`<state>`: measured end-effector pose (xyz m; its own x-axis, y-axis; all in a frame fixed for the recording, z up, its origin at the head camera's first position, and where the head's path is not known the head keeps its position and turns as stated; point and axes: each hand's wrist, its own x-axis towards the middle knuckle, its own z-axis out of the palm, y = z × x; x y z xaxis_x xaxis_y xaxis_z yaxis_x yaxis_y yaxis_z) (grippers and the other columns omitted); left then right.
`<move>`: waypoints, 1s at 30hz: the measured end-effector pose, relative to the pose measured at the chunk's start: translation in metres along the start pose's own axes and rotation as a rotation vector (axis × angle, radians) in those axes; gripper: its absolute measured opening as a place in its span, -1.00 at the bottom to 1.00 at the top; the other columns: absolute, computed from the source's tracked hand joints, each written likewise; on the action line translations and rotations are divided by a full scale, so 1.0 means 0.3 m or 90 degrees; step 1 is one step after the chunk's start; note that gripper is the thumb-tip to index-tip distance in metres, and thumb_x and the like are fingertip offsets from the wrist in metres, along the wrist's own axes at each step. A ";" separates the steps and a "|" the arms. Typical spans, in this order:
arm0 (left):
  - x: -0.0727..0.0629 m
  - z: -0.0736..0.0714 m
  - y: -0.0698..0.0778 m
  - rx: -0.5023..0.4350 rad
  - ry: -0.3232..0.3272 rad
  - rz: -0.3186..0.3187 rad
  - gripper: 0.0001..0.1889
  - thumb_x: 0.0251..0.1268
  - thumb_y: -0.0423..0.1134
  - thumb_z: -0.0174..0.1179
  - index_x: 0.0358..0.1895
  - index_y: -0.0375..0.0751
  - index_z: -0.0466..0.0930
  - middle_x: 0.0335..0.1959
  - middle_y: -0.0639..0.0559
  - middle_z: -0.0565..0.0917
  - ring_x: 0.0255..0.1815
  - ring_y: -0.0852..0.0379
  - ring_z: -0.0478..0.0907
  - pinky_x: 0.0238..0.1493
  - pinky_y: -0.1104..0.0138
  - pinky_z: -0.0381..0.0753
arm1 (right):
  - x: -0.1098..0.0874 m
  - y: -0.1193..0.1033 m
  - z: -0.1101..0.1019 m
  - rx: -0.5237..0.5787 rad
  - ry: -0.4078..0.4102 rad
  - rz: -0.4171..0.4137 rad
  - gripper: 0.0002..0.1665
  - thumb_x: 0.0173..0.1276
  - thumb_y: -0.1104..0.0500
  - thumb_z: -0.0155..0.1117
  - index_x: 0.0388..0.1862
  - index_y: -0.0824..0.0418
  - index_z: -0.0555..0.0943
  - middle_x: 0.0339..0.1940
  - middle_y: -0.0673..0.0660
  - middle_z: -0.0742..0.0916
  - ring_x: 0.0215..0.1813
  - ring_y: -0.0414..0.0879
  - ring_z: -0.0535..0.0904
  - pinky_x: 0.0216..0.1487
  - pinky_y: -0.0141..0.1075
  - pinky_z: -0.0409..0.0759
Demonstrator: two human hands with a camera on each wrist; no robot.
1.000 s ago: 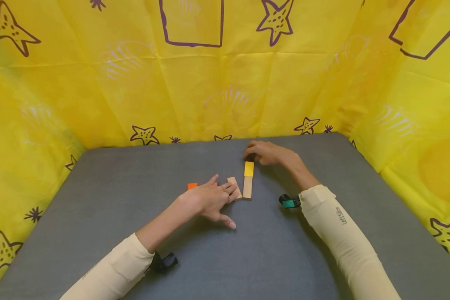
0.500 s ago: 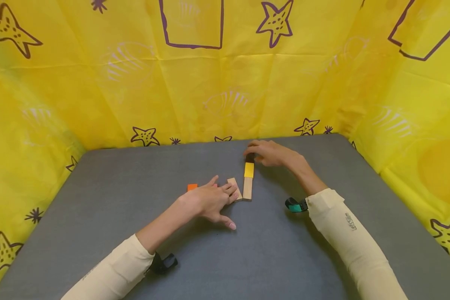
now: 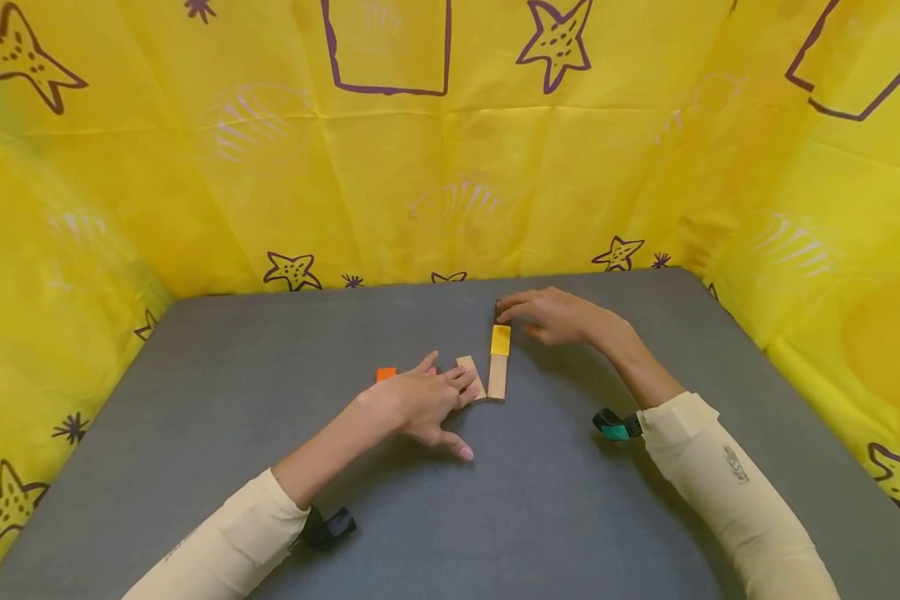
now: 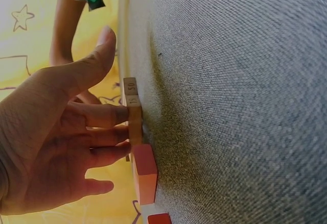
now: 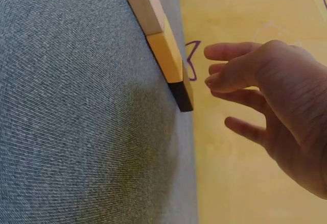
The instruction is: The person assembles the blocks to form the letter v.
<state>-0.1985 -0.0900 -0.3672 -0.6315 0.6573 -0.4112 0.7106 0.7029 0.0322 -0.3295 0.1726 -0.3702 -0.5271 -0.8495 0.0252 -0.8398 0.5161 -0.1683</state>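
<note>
My left hand (image 3: 423, 400) lies over several blocks with its fingers stretched out, the fingertips touching a slanted plain wooden block (image 3: 466, 364). Partly covered by that hand is a pink block (image 4: 145, 168). To the right, an upright row is made of a plain wooden block (image 3: 497, 380), a yellow block (image 3: 500, 340) and a black block (image 5: 180, 95) at the far end. My right hand (image 3: 558, 317) hovers beside the black block, fingers loose and apart from it in the right wrist view. Numbers are printed on the wooden blocks' ends in the left wrist view.
An orange block (image 3: 386, 374) sits left of my left hand. The grey table (image 3: 307, 333) ends at a yellow curtain (image 3: 390, 192) with sea drawings. Each wrist carries a dark strap mount, such as the right camera mount (image 3: 617, 425).
My right hand has released the black block and drawn back slightly to the right; its forearm has shifted right and nearer. The black block stays beyond the yellow one. My left hand has kept still.
</note>
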 end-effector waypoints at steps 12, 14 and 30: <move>0.005 0.002 0.001 0.005 -0.002 -0.003 0.08 0.27 0.54 0.12 0.69 -0.04 0.08 0.77 -0.04 0.00 0.79 0.01 -0.05 0.75 -0.23 -0.24 | -0.002 0.004 0.031 0.019 0.011 -0.005 -0.45 0.34 0.45 0.19 0.29 0.22 0.68 0.43 0.28 0.64 0.36 0.28 0.62 0.03 0.02 0.68; 0.005 0.002 0.002 0.006 -0.002 -0.004 0.08 0.27 0.55 0.12 0.69 -0.04 0.08 0.77 -0.03 0.00 0.79 0.02 -0.05 0.75 -0.22 -0.25 | -0.002 0.004 0.038 0.019 0.014 -0.007 -0.45 0.31 0.45 0.20 0.27 0.22 0.69 0.42 0.27 0.66 0.36 0.27 0.63 0.15 0.08 0.69; 0.001 0.004 0.000 -0.003 -0.004 -0.009 0.07 0.27 0.54 0.12 0.69 -0.03 0.09 0.77 -0.02 -0.01 0.79 0.02 -0.05 0.75 -0.22 -0.26 | -0.012 0.010 0.077 0.030 0.024 0.006 -0.48 0.27 0.44 0.19 0.21 0.24 0.71 0.41 0.25 0.65 0.39 0.25 0.61 0.34 0.13 0.62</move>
<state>-0.1984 -0.0901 -0.3684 -0.6394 0.6458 -0.4174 0.7004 0.7131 0.0305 -0.3270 0.1748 -0.3935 -0.5402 -0.8394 0.0598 -0.8282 0.5177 -0.2146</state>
